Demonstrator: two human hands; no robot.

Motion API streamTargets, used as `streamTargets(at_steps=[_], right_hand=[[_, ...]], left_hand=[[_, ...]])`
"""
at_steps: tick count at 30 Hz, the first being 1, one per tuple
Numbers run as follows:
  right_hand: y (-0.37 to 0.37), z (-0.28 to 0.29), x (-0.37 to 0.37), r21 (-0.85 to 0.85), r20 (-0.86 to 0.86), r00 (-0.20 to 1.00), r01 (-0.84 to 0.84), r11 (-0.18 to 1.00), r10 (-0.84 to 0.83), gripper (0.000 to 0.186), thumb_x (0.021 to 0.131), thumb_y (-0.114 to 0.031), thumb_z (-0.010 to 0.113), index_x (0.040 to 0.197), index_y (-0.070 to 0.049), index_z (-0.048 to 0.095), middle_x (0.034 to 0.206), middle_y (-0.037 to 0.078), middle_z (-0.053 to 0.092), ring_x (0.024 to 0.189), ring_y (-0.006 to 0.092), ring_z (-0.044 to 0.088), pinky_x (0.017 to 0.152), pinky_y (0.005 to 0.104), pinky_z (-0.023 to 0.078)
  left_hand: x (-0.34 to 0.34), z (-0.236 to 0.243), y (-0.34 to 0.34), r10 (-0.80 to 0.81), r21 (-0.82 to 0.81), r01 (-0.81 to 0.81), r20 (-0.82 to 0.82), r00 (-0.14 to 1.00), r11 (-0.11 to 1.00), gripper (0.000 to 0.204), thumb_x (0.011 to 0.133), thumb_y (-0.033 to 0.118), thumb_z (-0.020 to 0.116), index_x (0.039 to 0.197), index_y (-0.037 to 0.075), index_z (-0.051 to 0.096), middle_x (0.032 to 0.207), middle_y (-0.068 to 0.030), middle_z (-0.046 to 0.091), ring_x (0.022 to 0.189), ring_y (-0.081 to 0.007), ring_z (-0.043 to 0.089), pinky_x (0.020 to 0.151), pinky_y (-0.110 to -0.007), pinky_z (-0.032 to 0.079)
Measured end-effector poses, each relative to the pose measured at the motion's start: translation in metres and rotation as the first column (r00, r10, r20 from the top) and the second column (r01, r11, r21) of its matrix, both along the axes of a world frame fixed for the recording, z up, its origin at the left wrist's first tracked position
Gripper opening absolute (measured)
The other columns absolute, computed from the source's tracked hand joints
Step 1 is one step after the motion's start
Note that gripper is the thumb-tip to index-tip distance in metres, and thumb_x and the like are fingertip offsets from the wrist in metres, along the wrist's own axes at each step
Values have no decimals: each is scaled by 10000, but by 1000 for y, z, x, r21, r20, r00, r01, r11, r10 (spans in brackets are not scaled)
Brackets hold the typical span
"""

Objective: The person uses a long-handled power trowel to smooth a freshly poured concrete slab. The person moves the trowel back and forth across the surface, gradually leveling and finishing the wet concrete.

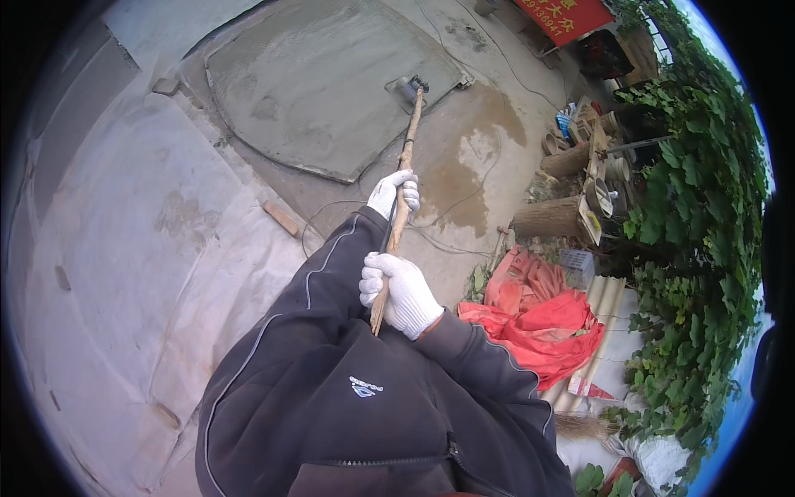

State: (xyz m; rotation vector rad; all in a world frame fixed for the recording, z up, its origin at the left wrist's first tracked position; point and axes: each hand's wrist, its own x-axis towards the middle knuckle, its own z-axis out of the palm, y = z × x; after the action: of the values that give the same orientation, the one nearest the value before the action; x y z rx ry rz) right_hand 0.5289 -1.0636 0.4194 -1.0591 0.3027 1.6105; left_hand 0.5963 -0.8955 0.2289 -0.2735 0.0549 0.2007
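I hold a long rough wooden pole [409,132] pointing away from me. My left hand [393,192], in a white knit glove, is wrapped round it in front of me. My right hand [397,292], also gloved, grips it lower down near my body. A dark, thin line runs along part of the pole. At the pole's far end a metal tool head [407,91] rests on a slab of wet-looking grey concrete [306,83], close to its right edge.
Pale sheeting [124,298] covers the left. On the right are logs [542,216], red cloth [538,331], a plastic crate [577,267], corrugated panels [607,306] and leafy vines [696,207]. Cables [447,244] cross the stained ground. A red banner [556,18] stands at the back.
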Motion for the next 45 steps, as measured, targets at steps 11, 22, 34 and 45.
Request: streamTargets(at_steps=[11,22,34,45], right_hand=[[-14,-10,-53,6,19,999,33,999,-33,86,1022,-116,608,952,-110,557,731,-17,525,583,104,518,516,278,439],[-17,-12,-110,-15,39,997,68,998,-68,56,1040,-119,559,988,-120,538,700,-33,465,559,92,462,499,263,408],[-36,-21,-140,49,-16,995,97,994,-96,32,1029,-110,588,1015,-108,560,728,-16,513,576,107,508,510,279,429],[-51,-14,-173,12,8,996,93,996,-93,26,1033,-102,549,1053,-117,543,718,-29,465,563,95,456,506,267,405]], left_hand=[[-48,-2,-7,-16,106,31,-140,990,994,165,1031,176,606,884,172,531,687,82,491,554,-77,481,514,-270,417],[-98,-10,-12,-48,114,67,-168,985,991,133,1021,169,600,902,175,539,694,70,510,557,-92,496,522,-293,433],[-132,-2,-25,-34,158,76,-252,967,985,138,1011,151,598,886,138,541,710,63,494,563,-82,467,529,-274,426],[-159,-6,-43,-35,187,92,-289,957,978,159,1004,151,591,863,157,517,704,39,508,561,-106,489,517,-293,442]])
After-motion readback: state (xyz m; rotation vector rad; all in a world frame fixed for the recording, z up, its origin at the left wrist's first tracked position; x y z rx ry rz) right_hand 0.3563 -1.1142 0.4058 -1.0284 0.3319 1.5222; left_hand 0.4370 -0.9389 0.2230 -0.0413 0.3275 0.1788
